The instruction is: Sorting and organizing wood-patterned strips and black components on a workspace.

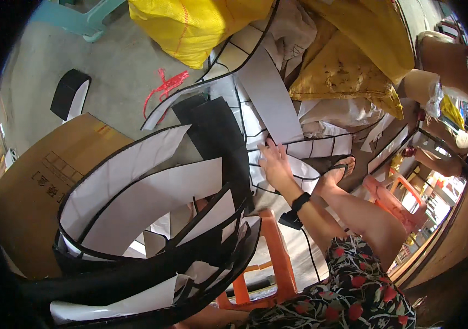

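Right hand (pixel 276 169) is the nearer one, fingers (pixel 281 153) extended and slightly parted at the near end of the long white strip (pixel 269 98); whether they pinch it, I can't tell. The strip's long axis runs away from the fingertips, slightly leftward, beside black-lined white panels (pixel 321 147). Left hand's out of sight, grip unreadable.
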A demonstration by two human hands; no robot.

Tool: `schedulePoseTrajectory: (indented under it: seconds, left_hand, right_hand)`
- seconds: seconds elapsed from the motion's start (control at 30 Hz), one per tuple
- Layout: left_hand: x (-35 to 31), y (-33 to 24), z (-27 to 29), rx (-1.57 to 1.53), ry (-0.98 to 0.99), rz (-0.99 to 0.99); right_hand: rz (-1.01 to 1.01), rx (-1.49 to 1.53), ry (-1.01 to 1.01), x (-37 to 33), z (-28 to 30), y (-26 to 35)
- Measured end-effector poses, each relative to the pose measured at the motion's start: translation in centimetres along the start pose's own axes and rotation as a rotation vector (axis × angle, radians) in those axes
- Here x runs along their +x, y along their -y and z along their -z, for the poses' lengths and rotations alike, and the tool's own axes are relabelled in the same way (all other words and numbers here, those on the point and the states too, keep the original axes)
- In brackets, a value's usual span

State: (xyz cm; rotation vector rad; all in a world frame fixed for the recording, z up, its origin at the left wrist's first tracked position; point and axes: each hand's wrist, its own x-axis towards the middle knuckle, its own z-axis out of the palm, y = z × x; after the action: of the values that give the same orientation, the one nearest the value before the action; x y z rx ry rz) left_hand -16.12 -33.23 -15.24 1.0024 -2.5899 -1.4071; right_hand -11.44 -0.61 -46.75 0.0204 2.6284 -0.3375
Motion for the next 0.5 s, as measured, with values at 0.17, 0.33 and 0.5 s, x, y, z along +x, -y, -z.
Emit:
schedulePoseTrajectory:
  seconds: [0.17, 0.33, 0.5]
  left_hand:
    - [-0.2, 0.1, 0.0, 0.023, -0.023, 0.007]
    - [-0.4, 0.5, 0.1, 0.034, -0.026, 0.087]
    - [-0.9, 0.7, -0.4, 0.102, -0.020, 0.164]
  right_hand:
    - [-0.186, 0.283, 0.196, -1.0, 0.5, -0.2]
    - [-0.404, 0.451, -0.370, 3.5, 6.9, -5.7]
    - [-0.631, 0.552, -0.021, 5.9, 5.7, -7.7]
